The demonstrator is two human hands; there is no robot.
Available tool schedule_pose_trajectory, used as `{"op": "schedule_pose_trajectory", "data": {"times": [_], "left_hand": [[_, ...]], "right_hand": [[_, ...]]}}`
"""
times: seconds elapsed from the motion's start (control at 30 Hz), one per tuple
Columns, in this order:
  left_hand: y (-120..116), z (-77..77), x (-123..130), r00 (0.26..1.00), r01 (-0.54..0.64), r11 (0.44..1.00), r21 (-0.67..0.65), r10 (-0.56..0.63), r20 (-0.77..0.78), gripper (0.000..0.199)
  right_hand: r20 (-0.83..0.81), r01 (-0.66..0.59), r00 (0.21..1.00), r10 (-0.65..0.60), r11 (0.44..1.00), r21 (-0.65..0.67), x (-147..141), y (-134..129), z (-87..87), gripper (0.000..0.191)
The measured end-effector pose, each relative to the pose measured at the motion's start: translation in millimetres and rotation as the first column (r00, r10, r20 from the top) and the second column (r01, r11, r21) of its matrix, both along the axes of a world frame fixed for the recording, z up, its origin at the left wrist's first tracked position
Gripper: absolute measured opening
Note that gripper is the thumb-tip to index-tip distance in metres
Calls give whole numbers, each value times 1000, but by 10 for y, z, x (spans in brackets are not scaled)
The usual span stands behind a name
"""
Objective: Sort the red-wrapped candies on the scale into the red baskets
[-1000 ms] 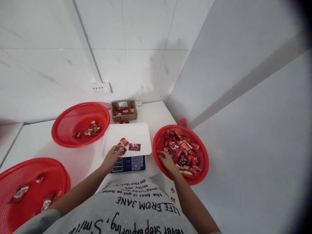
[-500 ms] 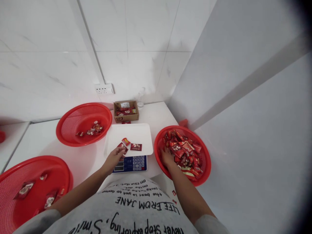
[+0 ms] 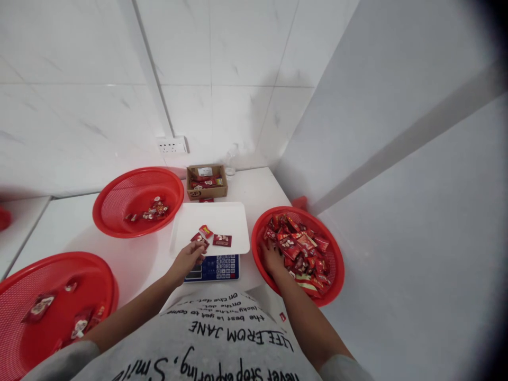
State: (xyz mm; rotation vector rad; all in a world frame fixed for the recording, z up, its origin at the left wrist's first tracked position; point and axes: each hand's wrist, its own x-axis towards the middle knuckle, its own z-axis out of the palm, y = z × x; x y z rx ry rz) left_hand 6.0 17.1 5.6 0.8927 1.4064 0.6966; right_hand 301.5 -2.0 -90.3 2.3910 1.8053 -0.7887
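Note:
My left hand (image 3: 189, 260) is at the front edge of a white tray (image 3: 234, 214), its fingers curled together against a small dark red candy packet (image 3: 199, 239). Whether anything is pinched in them is hidden. A bright red packet (image 3: 206, 231) and another dark red packet (image 3: 222, 241) lie on the tray beside it. The tray sits on a blue weighing scale (image 3: 218, 268) with a keypad. My right hand (image 3: 273, 257) reaches into the left side of a red basket (image 3: 338, 259) heaped with red packets (image 3: 304, 241). Its fingers are apart among them, fingertips partly covered.
Two more red baskets stand on the left, a far one (image 3: 115, 225) with small wrapped sweets and a near one (image 3: 107, 270) with a few packets. Behind the tray are a cardboard box (image 3: 208, 193) of packets and a clear bottle (image 3: 230, 164). A wall rises on the right.
The view has shifted slightly. My right hand has moved a little among the packets in the basket. My left hand and the packets on the tray stay almost where they were.

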Motion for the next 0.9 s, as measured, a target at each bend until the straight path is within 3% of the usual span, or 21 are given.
{"op": "schedule_pose_trajectory", "data": {"times": [0.23,0.33,0.53,0.6,0.67,0.73,0.77,0.83,0.9], "left_hand": [[-21,1,5,1000,31,1000,5,-31,-2,36],[-27,-21,-13,999,33,999,8,-33,2,35],[-18,-56,-6,999,38,999,-10,-38,7,35],[-18,-40,33,999,41,999,-36,-40,26,36],[-22,-4,99,996,64,996,-69,-60,65,36],[-32,55,194,986,123,987,-101,-110,123,36],[-39,90,250,976,166,979,-117,-146,161,36],[-56,161,374,944,252,957,-144,-210,253,40],[-74,216,498,901,316,934,-167,-240,361,46]], "right_hand": [[-203,61,979,-27,985,163,-41,59,72,39],[-303,143,951,-66,961,238,-25,59,87,39],[-446,424,862,-242,827,370,146,1,176,41],[-495,505,823,-278,756,416,202,3,250,39],[-627,647,716,-307,627,433,213,29,350,34],[-814,814,502,-292,477,331,153,71,470,27],[-887,870,378,-266,431,241,91,91,535,25],[-962,903,177,-208,422,75,-94,123,662,25],[-988,877,60,-146,481,-17,-340,130,769,27]]}}
